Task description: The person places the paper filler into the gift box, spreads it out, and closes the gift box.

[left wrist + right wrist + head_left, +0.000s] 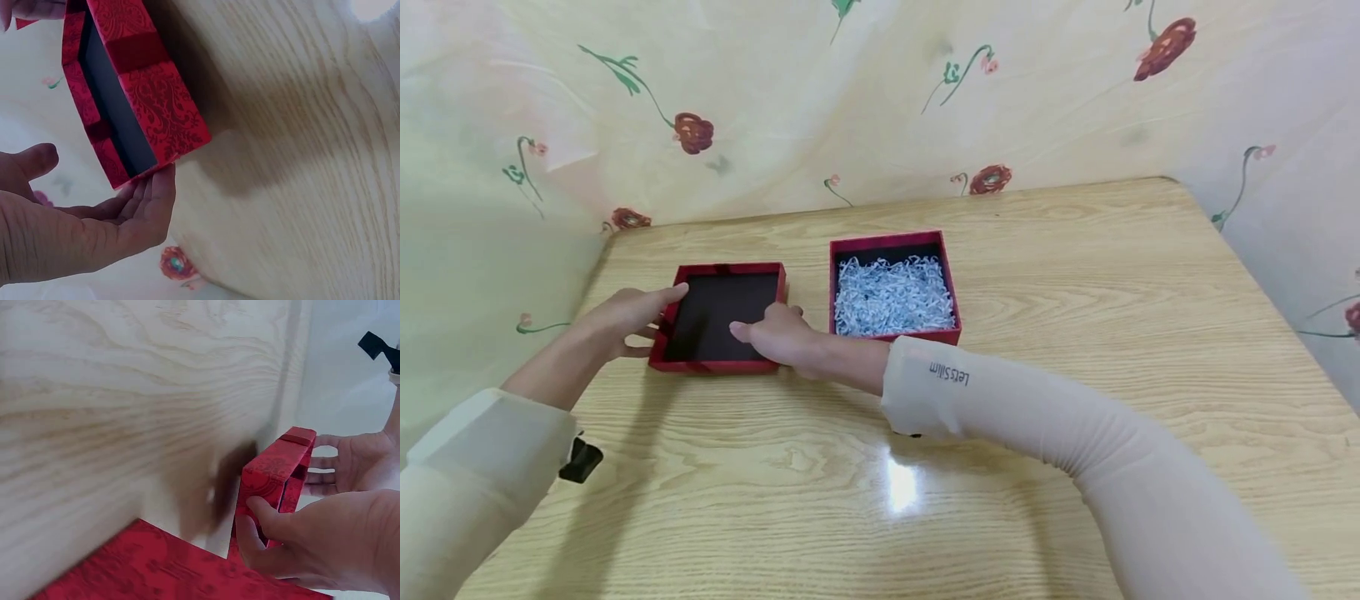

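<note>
Both hands are at a shallow red patterned box (pixel 722 312) with a black inside, its opening facing up in the head view. My left hand (pixel 640 312) has its fingers against the left side, while its thumb stands off the box in the left wrist view (pixel 94 231). At the right side, my right hand (pixel 782 333) grips the wall, thumb reaching over the inside and bent fingers on the outer face. A dark red ribbon band (pixel 134 53) crosses the long side. The box casts an offset shadow on the table.
A second red box (pixel 951 333) stands to the right, filled with pale blue shredded paper (pixel 891 296). Both are at a wood-grain table (pixel 1075 333). Flower-patterned cloth (pixel 887 108) hangs behind and at the sides. A black device (pixel 580 460) sits at the left wrist.
</note>
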A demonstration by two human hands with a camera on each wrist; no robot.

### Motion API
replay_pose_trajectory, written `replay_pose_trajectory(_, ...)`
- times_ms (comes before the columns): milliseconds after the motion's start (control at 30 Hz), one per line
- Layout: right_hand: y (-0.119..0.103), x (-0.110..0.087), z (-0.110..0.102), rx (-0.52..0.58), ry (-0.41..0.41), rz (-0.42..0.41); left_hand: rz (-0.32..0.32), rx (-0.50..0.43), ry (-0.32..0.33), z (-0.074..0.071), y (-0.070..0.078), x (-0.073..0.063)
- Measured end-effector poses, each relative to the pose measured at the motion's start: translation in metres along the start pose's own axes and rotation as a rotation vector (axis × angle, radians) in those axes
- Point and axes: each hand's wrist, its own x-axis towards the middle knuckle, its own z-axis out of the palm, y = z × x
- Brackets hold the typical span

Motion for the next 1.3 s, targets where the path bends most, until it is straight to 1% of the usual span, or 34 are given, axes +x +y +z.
replay_pose_trajectory(233,-0.016,-0.010,-0.014,0.019,-0.031,-0.035,0.058,-0.035,0.053,-0.009,0.006,-0.011)
replay_pose_trajectory(433,-0.028,-0.017,-0.028,0.073,-0.040,-0.071,0.094,-0.051,0.062,-0.015,0.014,-0.017)
replay_pose_trajectory(533,-0.034,-0.020,-0.034,0.102,-0.044,-0.097,0.109,-0.058,0.081,-0.016,0.019,-0.020)
replay_pose_trajectory(700,-0.044,-0.024,-0.044,0.154,-0.025,-0.132,0.142,-0.079,0.132,-0.018,0.030,-0.027)
replay_pose_trajectory(800,-0.047,-0.027,-0.049,0.195,-0.027,-0.165,0.161,-0.087,0.140,-0.017,0.035,-0.031)
replay_pose_trajectory(967,-0.047,-0.031,-0.061,0.252,-0.055,-0.231,0.198,-0.093,0.139,-0.012,0.044,-0.038)
replay_pose_trajectory(1133,-0.044,-0.041,-0.081,0.224,-0.033,-0.196,0.232,-0.105,0.140,-0.002,0.057,-0.046)
replay_pose_trajectory(1300,-0.038,-0.052,-0.100,0.191,-0.008,-0.156,0.254,-0.138,0.132,0.011,0.068,-0.053)
